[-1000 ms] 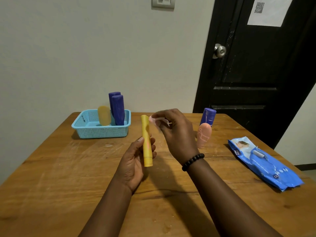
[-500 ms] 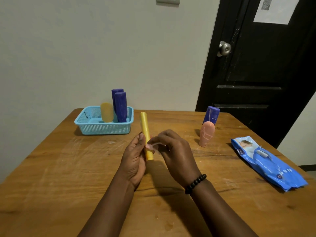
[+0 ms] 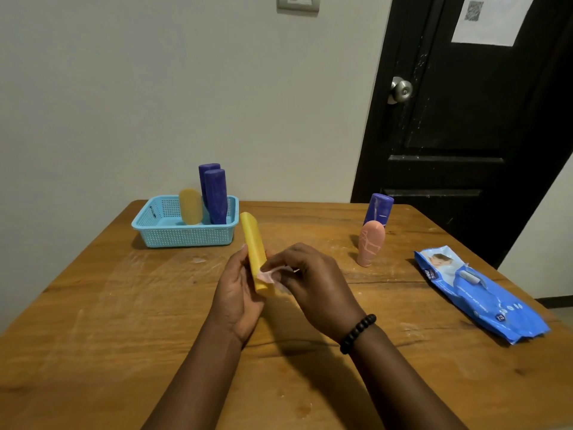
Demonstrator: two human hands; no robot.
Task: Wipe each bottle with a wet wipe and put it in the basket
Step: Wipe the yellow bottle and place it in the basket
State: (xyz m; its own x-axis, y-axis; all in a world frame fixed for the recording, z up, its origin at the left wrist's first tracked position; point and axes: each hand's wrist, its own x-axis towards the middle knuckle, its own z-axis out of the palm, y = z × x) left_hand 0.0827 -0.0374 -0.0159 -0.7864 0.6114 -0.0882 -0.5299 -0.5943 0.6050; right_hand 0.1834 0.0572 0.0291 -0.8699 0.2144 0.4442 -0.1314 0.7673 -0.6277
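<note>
Over the middle of the counter (image 3: pixel 93 305), the left hand (image 3: pixel 235 299) grips the lower part of a slender yellow bottle (image 3: pixel 252 243) tilted slightly left, while the right hand (image 3: pixel 313 287) pinches a small pinkish wet wipe (image 3: pixel 267 275) against the bottle's lower end. Near the far left corner, a blue basket (image 3: pixel 186 235) holds two purple bottles (image 3: pixel 215 197) and a short yellow bottle (image 3: pixel 190 207). Toward the far right edge stand a pink bottle (image 3: pixel 370 243) and a purple bottle (image 3: pixel 378 209); the wipes pack (image 3: pixel 477 293) lies by the right edge.

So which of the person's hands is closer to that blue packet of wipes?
The right hand. It is at the table's middle with bare wood between it and the blue packet; the left hand lies beyond it, gripping the yellow bottle.
</note>
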